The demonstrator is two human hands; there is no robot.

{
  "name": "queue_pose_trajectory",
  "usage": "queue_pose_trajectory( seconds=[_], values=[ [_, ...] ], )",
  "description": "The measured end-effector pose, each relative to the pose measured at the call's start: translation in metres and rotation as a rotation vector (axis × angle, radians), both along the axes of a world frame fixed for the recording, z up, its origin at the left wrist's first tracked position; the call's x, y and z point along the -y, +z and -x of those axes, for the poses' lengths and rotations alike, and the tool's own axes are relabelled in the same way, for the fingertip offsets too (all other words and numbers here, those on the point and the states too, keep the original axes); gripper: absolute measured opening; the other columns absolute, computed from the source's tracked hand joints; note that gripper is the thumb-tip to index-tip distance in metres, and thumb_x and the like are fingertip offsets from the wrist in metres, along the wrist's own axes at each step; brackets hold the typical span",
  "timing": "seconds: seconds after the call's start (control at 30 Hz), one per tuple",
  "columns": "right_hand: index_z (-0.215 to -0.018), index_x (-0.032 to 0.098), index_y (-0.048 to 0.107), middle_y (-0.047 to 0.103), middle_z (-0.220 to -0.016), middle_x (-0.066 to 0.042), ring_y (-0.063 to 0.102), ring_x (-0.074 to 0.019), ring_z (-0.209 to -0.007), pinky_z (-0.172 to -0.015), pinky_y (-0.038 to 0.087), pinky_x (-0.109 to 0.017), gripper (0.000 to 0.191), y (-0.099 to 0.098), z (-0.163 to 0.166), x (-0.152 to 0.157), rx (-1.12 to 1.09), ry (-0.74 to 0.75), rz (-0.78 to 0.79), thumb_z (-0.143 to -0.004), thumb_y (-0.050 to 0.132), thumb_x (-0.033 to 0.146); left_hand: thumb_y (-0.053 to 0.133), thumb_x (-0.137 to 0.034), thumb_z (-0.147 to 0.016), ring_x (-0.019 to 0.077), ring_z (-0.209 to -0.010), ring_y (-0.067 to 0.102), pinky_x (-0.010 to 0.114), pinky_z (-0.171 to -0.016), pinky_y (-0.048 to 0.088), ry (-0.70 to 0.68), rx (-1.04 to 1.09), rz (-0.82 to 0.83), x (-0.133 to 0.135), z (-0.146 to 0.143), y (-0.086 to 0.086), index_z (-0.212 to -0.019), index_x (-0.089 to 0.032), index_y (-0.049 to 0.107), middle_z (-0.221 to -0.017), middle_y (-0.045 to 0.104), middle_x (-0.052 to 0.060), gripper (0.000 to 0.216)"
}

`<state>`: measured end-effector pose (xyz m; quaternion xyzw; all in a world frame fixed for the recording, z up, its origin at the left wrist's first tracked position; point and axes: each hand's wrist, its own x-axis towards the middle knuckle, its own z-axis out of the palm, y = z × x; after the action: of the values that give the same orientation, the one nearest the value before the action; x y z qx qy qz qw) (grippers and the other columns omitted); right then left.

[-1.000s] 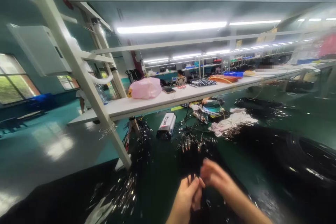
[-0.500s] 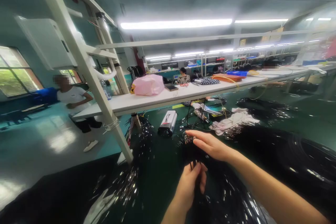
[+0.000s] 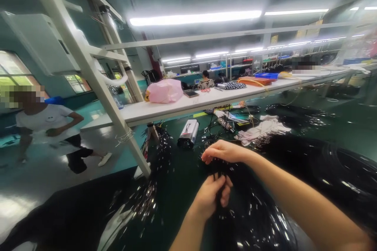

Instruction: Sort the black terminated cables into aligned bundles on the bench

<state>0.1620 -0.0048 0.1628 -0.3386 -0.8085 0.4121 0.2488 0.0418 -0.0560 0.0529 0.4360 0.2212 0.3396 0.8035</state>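
My left hand [image 3: 211, 195] is closed around a bunch of thin black cables [image 3: 219, 168] that rises from its fist. My right hand [image 3: 224, 151] reaches over the top of the same bunch, fingers curled down onto the cable ends. Below my hands lies a large shiny heap of black cables [image 3: 256, 219] on the green worktable [image 3: 182, 172].
A white shelf [image 3: 165, 110] carries a pink bag [image 3: 165, 91], a phone and trays. A slanted white frame post [image 3: 97, 86] stands at left. A small grey device [image 3: 188, 132], white cloth [image 3: 259, 130] and black cable coils [image 3: 347, 168] lie around. A person [image 3: 50, 125] walks at left.
My right hand has curled down onto the top of the cable bunch. My left hand keeps its hold. The person at left has walked farther left.
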Motion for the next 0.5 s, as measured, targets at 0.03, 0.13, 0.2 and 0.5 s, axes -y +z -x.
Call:
queue_pose_trajectory(
  seconds=[0.03, 0.13, 0.2, 0.5],
  values=[
    [-0.086, 0.009, 0.066, 0.067, -0.078, -0.008, 0.061, -0.0157, -0.07, -0.066, 0.047, -0.027, 0.036, -0.001, 0.002, -0.002, -0.042, -0.032, 0.003, -0.083, 0.043, 0.037, 0.052, -0.037, -0.078, 0.004, -0.035, 0.031, 0.017, -0.035, 0.023, -0.007, 0.007, 0.035, -0.002, 0.0, 0.001, -0.075, -0.012, 0.051, -0.048, 0.038, -0.004, 0.025],
    [-0.092, 0.014, 0.063, 0.066, -0.082, -0.004, 0.06, -0.0135, -0.075, -0.068, 0.046, -0.024, 0.025, -0.005, -0.003, 0.001, -0.36, -0.299, -0.079, -0.076, 0.055, 0.032, 0.057, -0.036, -0.076, 0.0014, -0.032, 0.02, 0.014, -0.032, 0.012, 0.075, 0.076, 0.133, -0.01, 0.002, 0.011, -0.069, -0.014, 0.046, -0.045, 0.028, -0.008, 0.025],
    [-0.085, 0.016, 0.063, 0.064, -0.073, 0.0, 0.059, -0.0104, -0.068, -0.063, 0.045, -0.021, 0.019, -0.013, -0.016, 0.018, -0.622, -0.447, -0.059, -0.074, 0.058, 0.031, 0.053, -0.034, -0.078, 0.0014, -0.032, 0.016, 0.014, -0.031, 0.01, 0.247, 0.22, 0.162, -0.018, 0.009, 0.029, -0.064, -0.015, 0.042, -0.045, 0.024, -0.009, 0.026],
    [-0.105, 0.01, 0.059, 0.063, -0.1, -0.014, 0.06, -0.0213, -0.089, -0.075, 0.046, -0.03, 0.066, -0.157, -0.036, 0.186, -0.929, 0.013, 1.167, -0.06, 0.063, 0.057, 0.031, -0.03, -0.09, 0.0032, -0.031, 0.018, 0.015, -0.03, 0.018, 0.469, 0.602, -0.031, -0.03, 0.003, 0.17, -0.057, -0.017, 0.035, -0.043, 0.02, -0.008, 0.035]
  ],
)
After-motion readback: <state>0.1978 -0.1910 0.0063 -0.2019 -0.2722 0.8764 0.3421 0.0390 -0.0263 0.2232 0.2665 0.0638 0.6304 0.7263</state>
